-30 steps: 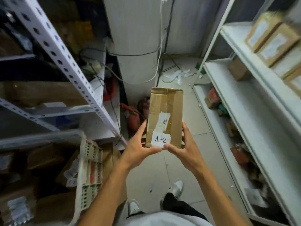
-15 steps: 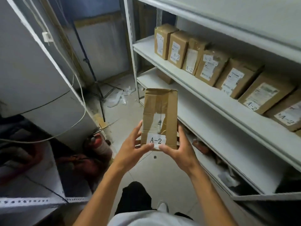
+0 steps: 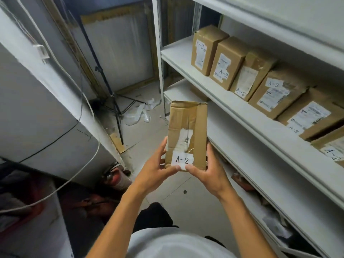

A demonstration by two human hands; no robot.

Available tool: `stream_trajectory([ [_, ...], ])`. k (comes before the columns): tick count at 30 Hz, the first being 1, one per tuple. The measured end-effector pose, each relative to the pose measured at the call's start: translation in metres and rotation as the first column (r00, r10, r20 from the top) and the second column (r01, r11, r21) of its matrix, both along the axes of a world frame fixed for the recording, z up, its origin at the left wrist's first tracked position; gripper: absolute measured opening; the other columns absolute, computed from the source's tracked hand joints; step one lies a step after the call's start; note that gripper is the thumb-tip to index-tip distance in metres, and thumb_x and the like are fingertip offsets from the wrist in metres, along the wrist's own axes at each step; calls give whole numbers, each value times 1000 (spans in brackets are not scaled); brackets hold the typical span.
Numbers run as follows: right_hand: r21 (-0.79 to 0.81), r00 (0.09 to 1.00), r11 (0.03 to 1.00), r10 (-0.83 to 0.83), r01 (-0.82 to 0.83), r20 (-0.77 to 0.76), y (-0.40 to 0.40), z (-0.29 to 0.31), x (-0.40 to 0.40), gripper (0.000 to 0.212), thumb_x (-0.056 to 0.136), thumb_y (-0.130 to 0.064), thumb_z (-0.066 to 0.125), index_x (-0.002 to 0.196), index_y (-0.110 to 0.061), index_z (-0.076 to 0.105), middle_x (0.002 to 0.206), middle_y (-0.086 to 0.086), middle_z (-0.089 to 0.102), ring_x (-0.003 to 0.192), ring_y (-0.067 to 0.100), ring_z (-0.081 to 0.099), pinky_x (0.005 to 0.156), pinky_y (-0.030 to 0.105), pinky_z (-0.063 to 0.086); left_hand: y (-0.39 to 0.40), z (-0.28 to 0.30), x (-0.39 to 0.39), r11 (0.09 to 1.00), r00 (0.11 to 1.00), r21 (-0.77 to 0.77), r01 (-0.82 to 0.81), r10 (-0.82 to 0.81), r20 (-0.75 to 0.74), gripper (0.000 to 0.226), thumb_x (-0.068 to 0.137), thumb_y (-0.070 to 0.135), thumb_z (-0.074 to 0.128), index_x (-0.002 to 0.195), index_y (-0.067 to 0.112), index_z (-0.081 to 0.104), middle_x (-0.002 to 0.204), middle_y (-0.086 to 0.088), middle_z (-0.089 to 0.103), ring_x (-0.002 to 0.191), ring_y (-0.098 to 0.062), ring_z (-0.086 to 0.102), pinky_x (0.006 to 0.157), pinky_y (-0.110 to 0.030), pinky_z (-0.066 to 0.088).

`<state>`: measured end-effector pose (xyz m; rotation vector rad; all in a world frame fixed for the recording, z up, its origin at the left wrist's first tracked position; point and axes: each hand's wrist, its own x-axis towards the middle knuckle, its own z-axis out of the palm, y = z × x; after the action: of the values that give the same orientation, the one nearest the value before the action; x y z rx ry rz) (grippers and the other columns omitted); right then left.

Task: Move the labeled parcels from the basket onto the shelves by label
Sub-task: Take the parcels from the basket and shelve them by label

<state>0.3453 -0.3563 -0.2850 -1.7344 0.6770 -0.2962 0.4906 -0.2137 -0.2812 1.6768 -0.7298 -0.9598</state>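
Both hands are gripping a taped cardboard parcel (image 3: 187, 135) marked A-2 in front of the shelving.

Going left to right: a smooth grey panel with a thin white cable (image 3: 81, 94) is hanging beside a slim black tripod (image 3: 113, 101) and crumpled white paper on the floor. The left hand (image 3: 156, 170) is curling its fingers around the box's lower left edge, thumb lying below the white paper label; the right hand (image 3: 210, 172) is clasping the lower right edge likewise. The rectangular parcel is standing upright in mid-air, glossy brown tape creasing its face. Beyond it, the white metal shelf (image 3: 219, 84) is carrying a leaning row of brown A-2 boxes (image 3: 229, 62).
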Motion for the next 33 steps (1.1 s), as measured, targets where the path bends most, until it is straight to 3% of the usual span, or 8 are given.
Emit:
stream_trajectory([
  [4,35,999,999,-15,14,40,-15,13,69,80,83,-34,80,146,-45,32,137,-15,58,119,7,62,93,40,58,-21,14,74,1000,1000,27,5,-6,23,97,84,25,77,153,50,14,143,4,51,115,-12,64,97,-41,55],
  [10,0,999,1000,-6,6,38,-60,18,154,88,82,-36,80,150,-46,24,141,-17,53,123,7,59,93,41,58,-64,17,154,1000,1000,18,-10,10,9,97,84,22,77,155,45,15,144,3,52,117,-15,63,96,-40,55],
  [17,-14,999,999,-47,47,20,-146,4,238,91,79,-34,82,150,-45,26,138,-16,55,122,7,59,92,37,59,-152,3,233,999,998,34,-8,6,69,94,87,22,76,155,44,14,135,14,58,112,-5,64,89,-26,56],
  [21,-84,996,994,-69,64,-53,-210,-2,285,92,79,-43,77,151,-48,21,143,-13,50,125,7,54,94,33,56,-212,3,275,1000,997,17,-25,23,75,90,87,14,74,149,48,18,116,43,57,104,6,64,76,-13,53],
  [23,-91,994,993,-83,76,-72,-236,-3,306,92,78,-48,75,151,-50,19,144,-11,48,126,9,54,96,39,56,-237,4,294,999,996,4,-39,38,84,88,87,13,74,144,52,19,111,51,54,102,12,62,73,-10,51],
  [28,-179,971,974,-166,135,-171,-283,-6,355,88,81,-43,75,151,-45,23,137,-5,42,120,14,53,97,41,54,-284,-4,342,997,996,27,-68,67,57,88,87,23,75,152,46,21,133,31,54,114,7,58,81,-7,49],
  [33,-191,941,963,-236,192,-241,-308,-15,402,80,85,-37,74,150,-42,28,125,-5,42,108,11,55,91,34,55,-317,-18,394,993,992,76,-95,88,90,83,85,20,76,149,47,31,123,29,61,110,5,59,87,-18,53],
])
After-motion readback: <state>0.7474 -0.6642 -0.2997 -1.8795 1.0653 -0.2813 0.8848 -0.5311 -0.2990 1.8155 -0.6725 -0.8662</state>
